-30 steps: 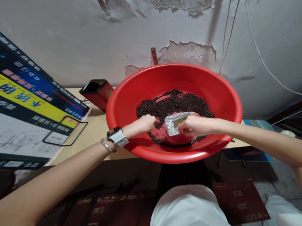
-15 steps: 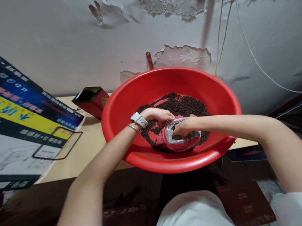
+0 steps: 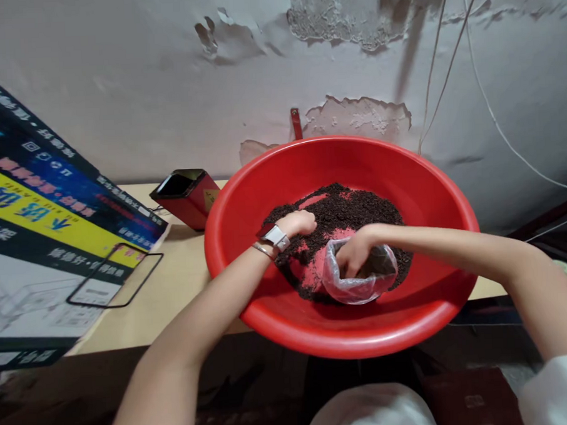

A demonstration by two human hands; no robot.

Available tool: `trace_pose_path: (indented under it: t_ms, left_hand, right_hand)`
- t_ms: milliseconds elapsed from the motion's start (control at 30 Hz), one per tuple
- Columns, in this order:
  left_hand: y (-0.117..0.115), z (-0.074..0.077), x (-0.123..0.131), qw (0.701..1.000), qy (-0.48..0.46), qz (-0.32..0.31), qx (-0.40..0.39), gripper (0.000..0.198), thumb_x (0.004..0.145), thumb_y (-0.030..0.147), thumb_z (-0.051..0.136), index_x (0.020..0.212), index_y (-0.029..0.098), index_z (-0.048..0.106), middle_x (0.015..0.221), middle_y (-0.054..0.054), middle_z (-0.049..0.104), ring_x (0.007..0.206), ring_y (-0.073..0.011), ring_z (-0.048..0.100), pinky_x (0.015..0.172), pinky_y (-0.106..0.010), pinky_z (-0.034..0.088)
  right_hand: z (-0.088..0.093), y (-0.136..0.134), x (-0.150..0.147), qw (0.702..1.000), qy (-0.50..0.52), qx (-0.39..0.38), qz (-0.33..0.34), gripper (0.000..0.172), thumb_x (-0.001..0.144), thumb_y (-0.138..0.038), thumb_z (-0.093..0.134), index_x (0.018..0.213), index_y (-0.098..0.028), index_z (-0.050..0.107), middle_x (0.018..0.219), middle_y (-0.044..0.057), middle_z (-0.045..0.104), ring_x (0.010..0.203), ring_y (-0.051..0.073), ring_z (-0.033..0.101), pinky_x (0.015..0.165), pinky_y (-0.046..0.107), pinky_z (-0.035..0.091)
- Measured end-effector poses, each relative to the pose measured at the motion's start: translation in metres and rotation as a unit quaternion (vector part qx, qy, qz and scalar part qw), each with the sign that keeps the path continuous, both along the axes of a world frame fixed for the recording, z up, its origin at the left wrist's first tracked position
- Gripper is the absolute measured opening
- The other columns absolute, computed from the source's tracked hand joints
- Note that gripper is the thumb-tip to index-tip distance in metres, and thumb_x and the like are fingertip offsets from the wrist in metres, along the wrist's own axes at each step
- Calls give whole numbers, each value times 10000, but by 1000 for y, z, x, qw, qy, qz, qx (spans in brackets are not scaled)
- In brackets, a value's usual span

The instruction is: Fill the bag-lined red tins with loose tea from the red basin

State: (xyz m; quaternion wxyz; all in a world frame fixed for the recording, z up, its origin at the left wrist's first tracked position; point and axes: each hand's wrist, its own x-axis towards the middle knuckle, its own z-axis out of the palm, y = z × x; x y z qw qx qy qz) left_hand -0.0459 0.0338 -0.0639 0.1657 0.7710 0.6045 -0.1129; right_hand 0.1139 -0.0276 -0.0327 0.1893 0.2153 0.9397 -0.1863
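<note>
A big red plastic basin [image 3: 245, 195] stands on the table and holds a heap of dark loose tea leaves [image 3: 358, 206]. My right hand [image 3: 353, 254] grips the rim of a small foil-lined plastic bag [image 3: 357, 289] that lies open-mouthed in the leaves. My left hand [image 3: 300, 223], with a watch and bracelet on the wrist, is curled among the leaves just left of the bag; its fingers are closed, and I cannot make out what is inside them.
A red tin box [image 3: 183, 188] with an open top stands left of the basin. A large printed cardboard carton [image 3: 45, 242] leans at the far left on the beige table [image 3: 169, 286]. Behind is a peeling wall [image 3: 258, 69] with hanging cables [image 3: 474, 60].
My left hand has drawn back from the bag's mouth into the leaves. The bag has sunk lower and opened wider under my right hand. The camera shifted slightly.
</note>
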Motion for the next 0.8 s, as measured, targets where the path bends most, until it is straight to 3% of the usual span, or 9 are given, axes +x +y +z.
trace_pose_path:
  t_ms: [67, 133, 233, 267, 333, 433, 567, 667, 800]
  left_hand:
    - [18, 0, -15, 999, 6, 41, 18, 335, 800, 252, 508, 1032, 105, 701, 1195, -205, 632, 1135, -338, 575, 936, -364, 449]
    - [36, -1, -29, 996, 8, 83, 25, 359, 803, 229, 499, 1077, 88, 685, 1224, -220, 610, 1158, -344, 562, 934, -348, 447]
    - [58, -9, -43, 989, -3, 142, 31, 441, 831, 221, 468, 1202, 28, 606, 1275, -256, 559, 1181, -337, 548, 941, -335, 441]
    - [64, -13, -45, 986, -6, 161, 35, 480, 843, 229, 458, 1254, 3, 558, 1303, -269, 529, 1201, -337, 532, 955, -340, 434]
    - [73, -22, -46, 980, -10, 195, 42, 548, 863, 261, 444, 1328, -28, 467, 1356, -281, 469, 1252, -331, 485, 996, -353, 409]
    - [75, -38, -48, 971, -10, 231, 54, 610, 885, 325, 429, 1377, -34, 394, 1419, -273, 389, 1337, -326, 377, 1071, -401, 335]
    - [57, -71, -57, 957, -5, 258, 135, 664, 932, 392, 305, 1477, 30, 198, 1552, -188, 115, 1447, -293, 47, 1149, -518, 76]
    - [42, -102, -68, 912, -54, 322, 248, 656, 940, 391, 222, 1475, 13, 192, 1562, -173, 114, 1452, -257, 43, 1174, -447, 75]
    - [42, -139, -72, 895, -141, 322, 276, 622, 943, 364, 201, 1482, 55, 189, 1564, -137, 155, 1450, -212, 93, 1182, -378, 135]
  right_hand:
    - [16, 33, 15, 989, 11, -142, -24, 262, 795, -215, 647, 1052, -190, 689, 893, -27, 716, 800, 93, 661, 733, 179, 496]
    - [27, 75, 41, 964, 88, -208, -139, 338, 887, -213, 503, 1202, -157, 611, 1043, 48, 702, 921, 125, 655, 805, 228, 492]
    - [18, 135, 81, 917, 160, 0, -365, 344, 894, -251, 496, 1204, -152, 609, 1214, 72, 635, 1100, 162, 585, 946, 256, 421]
    - [7, 150, 91, 882, 158, 75, -437, 351, 899, -272, 490, 1206, -152, 609, 1266, 76, 603, 1165, 178, 544, 997, 262, 378]
    - [-23, 172, 106, 843, 145, 124, -503, 427, 930, -300, 425, 1286, -93, 541, 1352, 143, 523, 1260, 229, 467, 1054, 311, 320]
    - [-74, 187, 123, 820, 135, 120, -543, 526, 946, -354, 383, 1355, -31, 451, 1379, 225, 466, 1287, 277, 437, 1058, 376, 323]
    - [-127, 200, 143, 812, 163, 125, -546, 545, 945, -375, 379, 1386, -57, 421, 1448, 197, 390, 1360, 284, 336, 1106, 418, 262]
    - [-152, 212, 149, 807, 208, 140, -535, 532, 960, -350, 317, 1410, -76, 387, 1470, 149, 375, 1380, 229, 312, 1133, 353, 234]
    - [-178, 218, 141, 790, 252, 166, -534, 544, 963, -356, 250, 1425, -89, 359, 1504, 125, 323, 1412, 188, 247, 1153, 326, 195]
